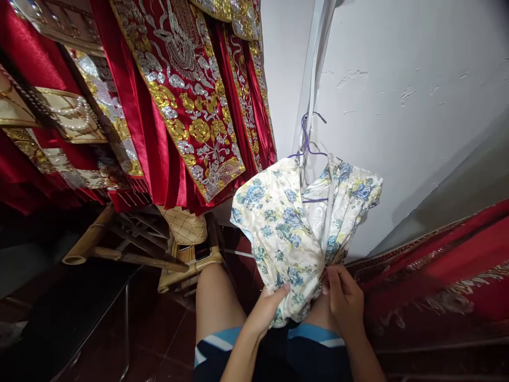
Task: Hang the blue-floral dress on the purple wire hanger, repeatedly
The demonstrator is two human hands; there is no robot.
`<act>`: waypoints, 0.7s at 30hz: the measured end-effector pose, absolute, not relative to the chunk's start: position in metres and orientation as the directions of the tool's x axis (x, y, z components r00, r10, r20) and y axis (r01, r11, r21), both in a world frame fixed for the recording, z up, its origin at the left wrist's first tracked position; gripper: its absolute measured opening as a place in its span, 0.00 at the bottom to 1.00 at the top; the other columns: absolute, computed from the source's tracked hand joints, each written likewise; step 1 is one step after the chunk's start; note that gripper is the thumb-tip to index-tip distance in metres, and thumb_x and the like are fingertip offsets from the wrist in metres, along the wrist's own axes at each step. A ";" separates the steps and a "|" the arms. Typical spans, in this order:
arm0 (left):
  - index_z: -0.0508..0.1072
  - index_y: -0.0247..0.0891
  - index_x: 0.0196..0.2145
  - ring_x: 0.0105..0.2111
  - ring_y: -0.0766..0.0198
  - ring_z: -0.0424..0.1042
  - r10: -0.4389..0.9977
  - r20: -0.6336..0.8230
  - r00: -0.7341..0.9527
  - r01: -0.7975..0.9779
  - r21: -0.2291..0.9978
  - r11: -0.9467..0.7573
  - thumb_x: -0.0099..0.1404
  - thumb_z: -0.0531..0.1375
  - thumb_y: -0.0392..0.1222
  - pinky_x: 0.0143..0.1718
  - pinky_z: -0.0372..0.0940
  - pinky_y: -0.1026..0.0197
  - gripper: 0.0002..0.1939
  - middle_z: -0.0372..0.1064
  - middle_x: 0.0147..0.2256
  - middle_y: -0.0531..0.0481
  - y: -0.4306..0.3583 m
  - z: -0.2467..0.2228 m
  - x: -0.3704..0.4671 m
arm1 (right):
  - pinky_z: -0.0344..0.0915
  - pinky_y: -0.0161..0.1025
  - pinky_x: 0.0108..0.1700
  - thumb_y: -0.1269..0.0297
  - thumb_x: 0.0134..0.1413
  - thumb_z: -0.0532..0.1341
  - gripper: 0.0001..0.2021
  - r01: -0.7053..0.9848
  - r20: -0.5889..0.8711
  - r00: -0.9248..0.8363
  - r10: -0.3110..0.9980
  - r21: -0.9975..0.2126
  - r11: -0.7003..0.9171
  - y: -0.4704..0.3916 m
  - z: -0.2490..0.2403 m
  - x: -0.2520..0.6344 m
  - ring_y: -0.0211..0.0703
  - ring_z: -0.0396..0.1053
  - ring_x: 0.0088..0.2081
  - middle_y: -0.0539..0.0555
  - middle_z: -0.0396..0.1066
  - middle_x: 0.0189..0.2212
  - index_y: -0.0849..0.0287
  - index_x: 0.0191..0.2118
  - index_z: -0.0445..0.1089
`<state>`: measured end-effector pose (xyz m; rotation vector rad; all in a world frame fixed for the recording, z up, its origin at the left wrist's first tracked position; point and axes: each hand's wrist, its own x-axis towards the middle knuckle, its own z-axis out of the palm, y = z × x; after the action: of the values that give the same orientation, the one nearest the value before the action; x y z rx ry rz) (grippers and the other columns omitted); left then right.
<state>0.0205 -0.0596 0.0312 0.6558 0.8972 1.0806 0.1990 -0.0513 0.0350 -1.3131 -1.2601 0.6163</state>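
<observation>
At five o'clock, right hand (pixel 345 301) pinching the short-sleeved, blue-flowered white cloth garment (pixel 278 223), we'd best tension it with our gripping left hand (pixel 265 312).

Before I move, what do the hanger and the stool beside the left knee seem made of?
The hanger looks like metal wire with a smooth purple coating, judging by its thin bends and slight shine. The stool seems to be varnished bamboo, given its rounded, glossy tan poles.
</observation>
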 end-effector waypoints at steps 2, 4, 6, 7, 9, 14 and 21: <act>0.75 0.37 0.57 0.60 0.44 0.68 0.941 -0.281 0.191 -0.443 0.830 0.338 0.52 0.73 0.58 0.67 0.54 0.45 0.39 0.75 0.53 0.38 -0.060 0.028 0.017 | 0.58 0.38 0.28 0.48 0.67 0.54 0.20 0.292 0.323 0.319 0.891 -0.928 0.231 -0.054 0.036 0.199 0.43 0.62 0.24 0.50 0.62 0.20 0.55 0.26 0.66; 0.75 0.36 0.55 0.58 0.44 0.70 0.947 -0.261 0.185 -0.427 0.847 0.317 0.52 0.73 0.56 0.65 0.58 0.45 0.36 0.76 0.51 0.38 -0.057 0.026 0.014 | 0.59 0.38 0.29 0.49 0.67 0.55 0.20 0.290 0.319 0.336 0.886 -0.930 0.225 -0.059 0.038 0.201 0.43 0.62 0.25 0.51 0.62 0.21 0.55 0.26 0.65; 0.76 0.35 0.52 0.56 0.43 0.71 0.970 -0.229 0.078 -0.414 0.878 0.240 0.54 0.72 0.56 0.61 0.62 0.46 0.33 0.77 0.49 0.38 -0.049 0.022 0.009 | 0.58 0.38 0.28 0.50 0.67 0.55 0.20 0.286 0.300 0.328 0.896 -0.935 0.208 -0.064 0.040 0.202 0.42 0.61 0.25 0.51 0.62 0.21 0.55 0.25 0.65; 0.76 0.34 0.51 0.54 0.43 0.72 0.979 -0.199 -0.036 -0.397 0.902 0.168 0.55 0.71 0.56 0.58 0.64 0.46 0.31 0.77 0.47 0.38 -0.044 0.019 0.006 | 0.57 0.37 0.27 0.51 0.66 0.56 0.20 0.282 0.281 0.312 0.908 -0.940 0.194 -0.066 0.040 0.202 0.42 0.60 0.25 0.51 0.61 0.21 0.55 0.24 0.64; 0.74 0.35 0.48 0.50 0.46 0.73 0.939 -0.093 -0.330 -0.302 0.953 -0.012 0.59 0.68 0.56 0.53 0.67 0.49 0.26 0.75 0.44 0.39 -0.034 0.012 0.002 | 0.56 0.37 0.26 0.51 0.65 0.57 0.21 0.267 0.251 0.283 0.926 -0.947 0.175 -0.069 0.039 0.199 0.41 0.59 0.24 0.50 0.59 0.19 0.55 0.23 0.63; 0.70 0.40 0.48 0.54 0.52 0.66 0.733 0.359 -0.577 0.150 0.929 -0.337 0.68 0.61 0.47 0.57 0.62 0.52 0.14 0.66 0.50 0.41 -0.037 0.002 0.015 | 0.58 0.37 0.29 0.51 0.64 0.58 0.20 0.217 0.207 0.227 0.952 -0.963 0.158 -0.068 0.037 0.176 0.41 0.60 0.24 0.49 0.60 0.19 0.56 0.23 0.65; 0.73 0.39 0.48 0.49 0.54 0.70 0.899 0.424 -0.110 0.194 0.896 -0.399 0.66 0.60 0.36 0.52 0.64 0.53 0.12 0.71 0.46 0.42 -0.048 0.013 0.053 | 0.60 0.36 0.27 0.51 0.65 0.57 0.20 0.171 0.269 0.056 0.962 -0.951 0.256 -0.062 0.036 0.164 0.39 0.61 0.23 0.49 0.60 0.18 0.56 0.24 0.66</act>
<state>0.0526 -0.0483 0.0133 1.5813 1.2175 1.5585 0.1639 -0.0619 0.0364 -1.1587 -1.3814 0.8722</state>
